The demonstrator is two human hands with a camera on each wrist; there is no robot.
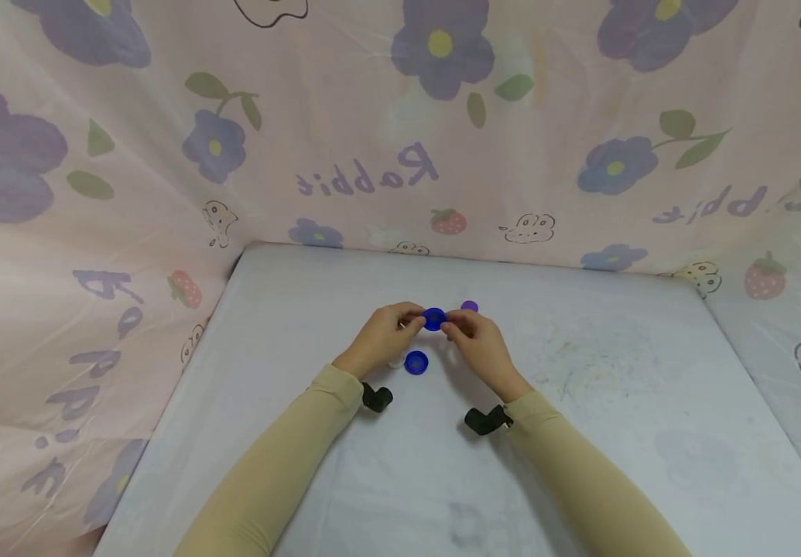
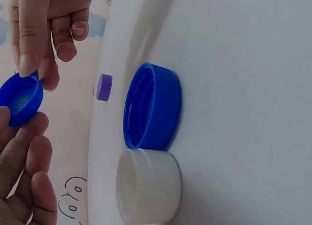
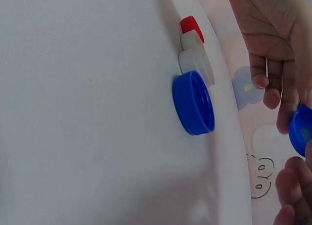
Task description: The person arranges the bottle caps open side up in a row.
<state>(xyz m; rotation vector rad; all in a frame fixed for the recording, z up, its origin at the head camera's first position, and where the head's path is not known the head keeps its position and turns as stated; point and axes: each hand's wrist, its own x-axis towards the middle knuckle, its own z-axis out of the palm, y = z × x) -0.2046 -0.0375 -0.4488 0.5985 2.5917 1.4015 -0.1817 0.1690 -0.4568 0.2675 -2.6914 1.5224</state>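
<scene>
A blue bottle cap [image 1: 433,319] is held up between both hands above the table, its hollow side toward me. My left hand [image 1: 388,338] pinches its left edge between thumb and fingers. On the opposite edge, the thumb and fingers of my right hand [image 1: 478,346] pinch it too. In the left wrist view the raised cap [image 2: 20,99] shows its ridged inner rim. Below the hands a second blue cap [image 1: 416,362] lies hollow side up on the table, touching a whitish cap [image 2: 148,187]. Part of that whitish cap is hidden by my left hand in the head view.
A small purple cap [image 1: 469,306] lies beyond my right hand. In the right wrist view a red cap [image 3: 192,29] and a smaller white cap [image 3: 191,40] line up beyond the whitish one. Patterned curtains [image 1: 365,116] rise behind the white table [image 1: 581,464] and at its sides.
</scene>
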